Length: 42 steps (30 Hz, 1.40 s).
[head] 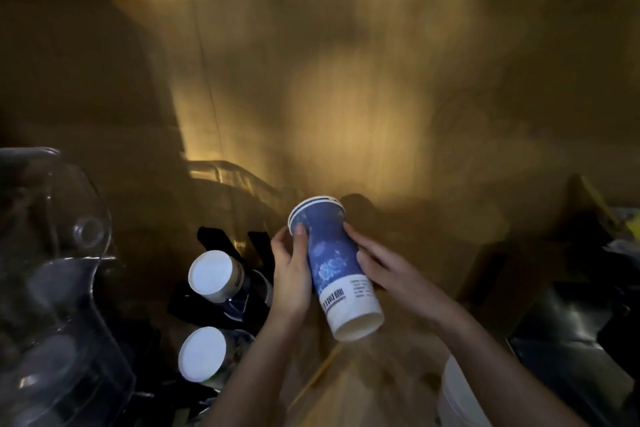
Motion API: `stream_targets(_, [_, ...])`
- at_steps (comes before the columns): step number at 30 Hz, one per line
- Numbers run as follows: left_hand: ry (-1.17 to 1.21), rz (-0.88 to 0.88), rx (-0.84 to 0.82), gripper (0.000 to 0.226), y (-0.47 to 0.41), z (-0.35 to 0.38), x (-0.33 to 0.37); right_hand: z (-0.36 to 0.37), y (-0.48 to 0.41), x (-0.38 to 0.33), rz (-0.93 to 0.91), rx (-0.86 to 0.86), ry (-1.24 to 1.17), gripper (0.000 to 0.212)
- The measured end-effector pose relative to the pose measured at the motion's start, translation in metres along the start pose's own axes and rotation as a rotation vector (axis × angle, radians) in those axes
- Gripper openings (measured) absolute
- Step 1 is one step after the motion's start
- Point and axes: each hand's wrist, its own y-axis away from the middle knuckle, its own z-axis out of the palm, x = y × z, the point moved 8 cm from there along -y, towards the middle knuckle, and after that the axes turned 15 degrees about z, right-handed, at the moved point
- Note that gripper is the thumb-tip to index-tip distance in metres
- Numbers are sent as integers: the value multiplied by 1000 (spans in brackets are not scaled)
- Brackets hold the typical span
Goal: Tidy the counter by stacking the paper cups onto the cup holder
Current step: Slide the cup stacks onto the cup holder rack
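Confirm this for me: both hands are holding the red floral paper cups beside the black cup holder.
Wrong on colour: the head view shows the paper cups are blue with a white band, not red. Left hand and right hand do hold them beside the black cup holder.

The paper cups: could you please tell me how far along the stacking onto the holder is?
Two stacks already sit in the black cup holder, showing white bases: a rear stack and a near stack. In hand: the left hand and right hand hold a blue floral cup, tilted, with doubled rims suggesting nested cups. It is not yet on the holder. Other loose cups cannot be seen.
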Motion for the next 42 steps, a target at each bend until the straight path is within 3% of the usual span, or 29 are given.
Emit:
stream_targets(3, [-115,75,-2,52,-5,-11,25,-8,0,-21,-73,10,46,38])
stream_targets(6, [-217,126,-67,44,-8,-21,42,-1,2,-37,-164,5,204,69])
stream_targets(11, [-143,94,-209,70,-4,-29,55,22,-1,-53,-284,98,356,89])
stream_targets(15, [-236,191,-246,53,-4,-44,85,31,-2,-68,-332,158,259,83])
stream_targets(21, [-274,229,-210,55,-6,-74,114,54,-16,-78,-244,100,31,70])
stream_targets(29, [-285,276,-114,52,-6,-119,130,102,-25,-103,-276,23,5,47])
stream_targets(33, [-315,334,-69,50,1,-139,130,123,-38,-95,-221,-2,-8,49])
stream_targets(42, [-245,196,-65,40,14,-159,95,142,-57,-64,-135,11,206,49])
